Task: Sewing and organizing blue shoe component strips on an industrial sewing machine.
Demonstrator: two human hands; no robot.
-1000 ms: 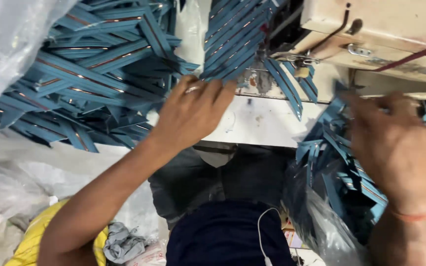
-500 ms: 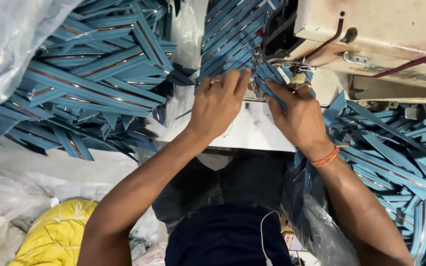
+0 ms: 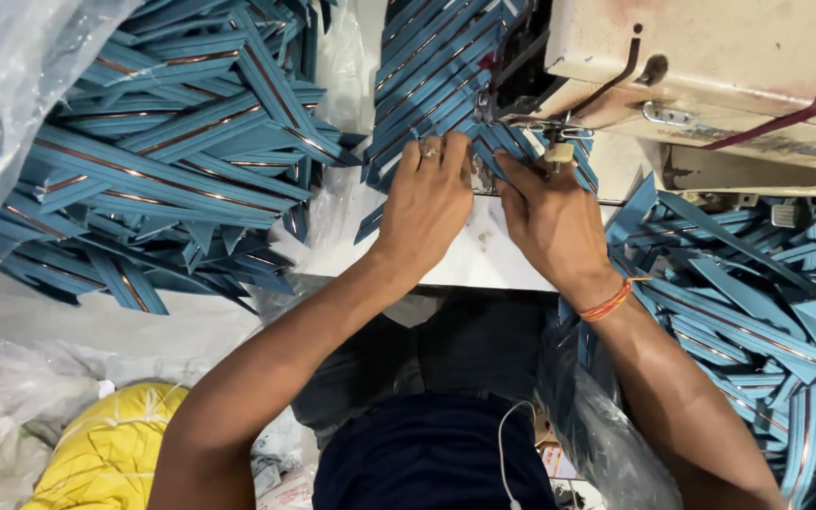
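My left hand lies flat, fingers together, pressing a teal fabric strip onto the white machine table. My right hand pinches the same strip just in front of the needle and presser foot of a cream sewing machine. An orange thread band circles my right wrist. The strip's end runs under both hands, so its front part is hidden.
A big heap of teal strips with copper edging fills the left. A second heap lies at the right. Clear plastic bags sit upper left, and a yellow bundle lower left.
Both hands came together at the needle: the left slid right from the left heap, and the right rose from the right heap to the presser foot.
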